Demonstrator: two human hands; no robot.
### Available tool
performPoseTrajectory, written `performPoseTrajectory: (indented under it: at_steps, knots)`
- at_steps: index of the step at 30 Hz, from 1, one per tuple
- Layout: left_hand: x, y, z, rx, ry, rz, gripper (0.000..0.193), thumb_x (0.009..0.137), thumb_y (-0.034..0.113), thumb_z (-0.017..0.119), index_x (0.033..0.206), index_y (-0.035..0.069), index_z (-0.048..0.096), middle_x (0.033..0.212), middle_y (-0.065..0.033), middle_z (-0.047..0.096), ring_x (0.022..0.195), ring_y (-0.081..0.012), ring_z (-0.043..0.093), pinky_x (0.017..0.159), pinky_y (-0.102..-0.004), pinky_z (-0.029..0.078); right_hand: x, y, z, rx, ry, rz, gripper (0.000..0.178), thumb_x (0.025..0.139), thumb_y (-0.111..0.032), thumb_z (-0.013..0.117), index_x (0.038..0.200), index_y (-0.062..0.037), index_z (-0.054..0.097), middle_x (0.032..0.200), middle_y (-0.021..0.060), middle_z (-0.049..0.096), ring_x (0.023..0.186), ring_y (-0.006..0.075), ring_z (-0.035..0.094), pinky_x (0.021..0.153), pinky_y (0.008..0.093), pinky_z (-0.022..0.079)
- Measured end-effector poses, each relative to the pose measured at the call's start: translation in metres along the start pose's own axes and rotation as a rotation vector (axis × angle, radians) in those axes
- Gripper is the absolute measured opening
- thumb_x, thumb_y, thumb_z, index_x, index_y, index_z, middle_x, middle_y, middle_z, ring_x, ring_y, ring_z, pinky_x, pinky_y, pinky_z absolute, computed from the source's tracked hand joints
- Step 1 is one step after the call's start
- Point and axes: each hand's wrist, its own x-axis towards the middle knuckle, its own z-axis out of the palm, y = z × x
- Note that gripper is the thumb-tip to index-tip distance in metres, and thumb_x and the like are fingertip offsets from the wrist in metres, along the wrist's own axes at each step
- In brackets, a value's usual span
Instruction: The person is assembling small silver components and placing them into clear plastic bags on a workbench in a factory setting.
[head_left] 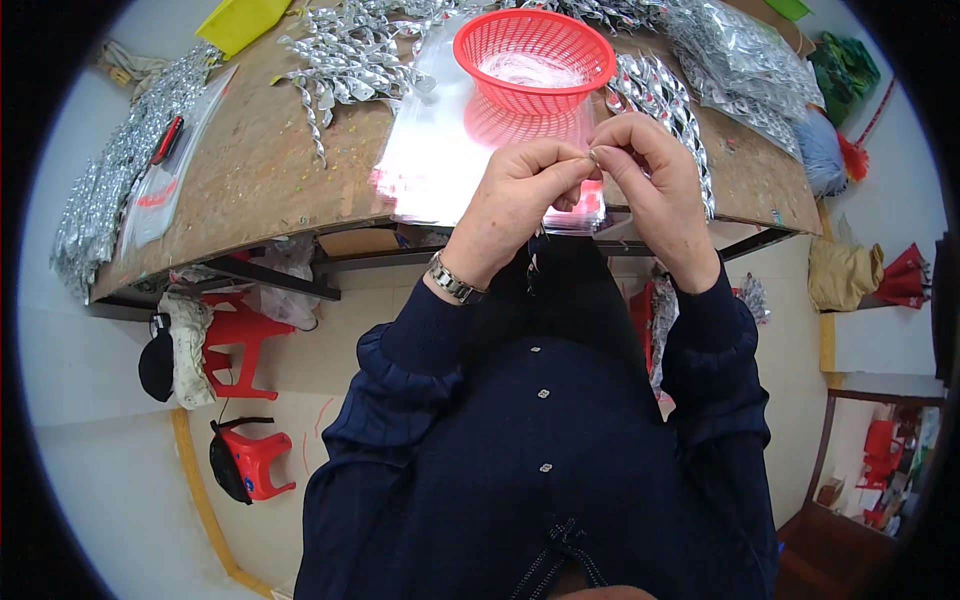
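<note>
My left hand (522, 192) and my right hand (657, 190) meet above the table's near edge, thumb and fingers pinched, fingertips almost touching. Something tiny sits between them, too small to make out. Below my left hand dangles a dark, shiny twisted foil strip (534, 262), apparently held in its curled fingers. Under and beyond my hands lies a stack of clear plastic sheets or bags (425, 150). A red plastic basket (528, 99) stands on the stack's far part, with fine white threads (535, 68) inside it.
Silver twisted strips (352, 62) cover the table (250, 150) at the back left; others (660, 95) lie right of the basket. Bagged silver strips (745, 70) pile up at the far right. A red-handled cutter (167, 140) rests at the left. Red stools (258, 462) stand on the floor.
</note>
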Motion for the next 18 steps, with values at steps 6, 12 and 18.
performPoseTrajectory:
  at_steps: [6, 12, 18]
  knots:
    - [-0.001, 0.002, 0.002, -0.017, 0.029, -0.004, 0.015, 0.089, 0.012, 0.059, 0.092, -0.001, 0.066, 0.073, 0.0003, 0.061, 0.065, -0.0057, 0.053, 0.061, -0.0197, 0.043, -0.003, 0.002, 0.002, 0.106, 0.001, 0.116, 0.006, 0.089, -0.003, 0.054, 0.09, 0.0017, 0.058, 0.085, 0.0026, 0.059, 0.074, 0.0067, 0.053, 0.067, 0.0205, 0.043]
    - [0.0, -0.001, 0.003, -0.026, 0.089, 0.003, 0.015, 0.089, 0.012, 0.059, 0.092, -0.001, 0.067, 0.073, 0.0002, 0.061, 0.064, -0.0054, 0.053, 0.061, -0.0193, 0.042, -0.007, 0.002, 0.003, 0.198, 0.17, 0.152, 0.009, 0.087, -0.006, 0.057, 0.09, 0.0016, 0.061, 0.078, 0.0031, 0.061, 0.069, 0.0079, 0.056, 0.063, 0.0224, 0.045]
    - [-0.002, -0.003, 0.005, -0.008, 0.128, 0.035, 0.015, 0.09, 0.011, 0.058, 0.092, -0.001, 0.066, 0.073, -0.0004, 0.061, 0.065, -0.0059, 0.053, 0.061, -0.0194, 0.042, -0.015, -0.009, 0.004, 0.023, 0.175, 0.067, 0.007, 0.087, -0.003, 0.057, 0.091, 0.0017, 0.061, 0.082, 0.0043, 0.061, 0.073, 0.0096, 0.056, 0.066, 0.0225, 0.044]
